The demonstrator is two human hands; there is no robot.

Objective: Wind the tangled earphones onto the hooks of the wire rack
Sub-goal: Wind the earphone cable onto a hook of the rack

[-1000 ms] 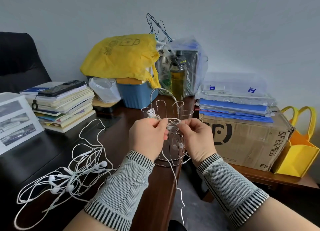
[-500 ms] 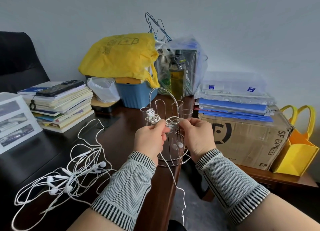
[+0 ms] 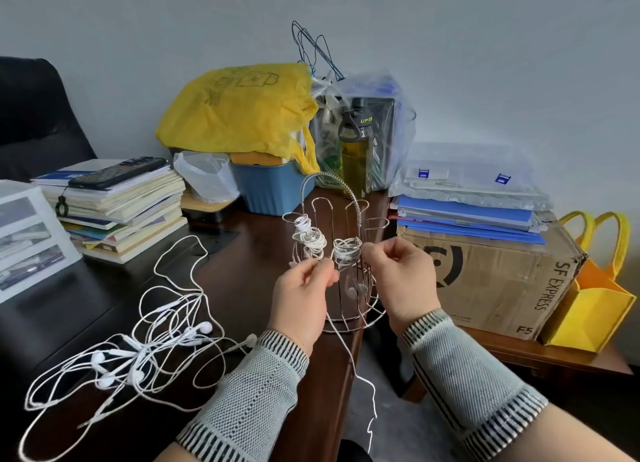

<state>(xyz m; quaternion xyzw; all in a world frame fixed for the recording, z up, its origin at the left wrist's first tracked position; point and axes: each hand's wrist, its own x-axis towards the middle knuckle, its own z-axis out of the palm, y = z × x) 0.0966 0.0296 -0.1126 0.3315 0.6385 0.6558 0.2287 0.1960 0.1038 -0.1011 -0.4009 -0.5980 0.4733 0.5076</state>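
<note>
While both hands (image 3: 349, 278) pinch the cord (image 3: 341, 340) at frame centre, the coil (image 3: 346, 248) looks loose. Slack could let it slide off the wire rack (image 3: 349, 319) hook.

Our left hand (image 3: 300, 300) and right hand (image 3: 401, 283) flank the wire rack (image 3: 341, 253), whose upright hooks and arched handle block the way straight ahead. Left of our left hand, bare dark desk (image 3: 239, 288) gives room before the tangled earphones (image 3: 138, 350) and the book stack (image 3: 117, 208). Right of our right hand the cardboard box (image 3: 491, 281) stands close. Beyond the rack, the blue tub (image 3: 273, 191) and bottle (image 3: 356, 156) close off the back
</note>
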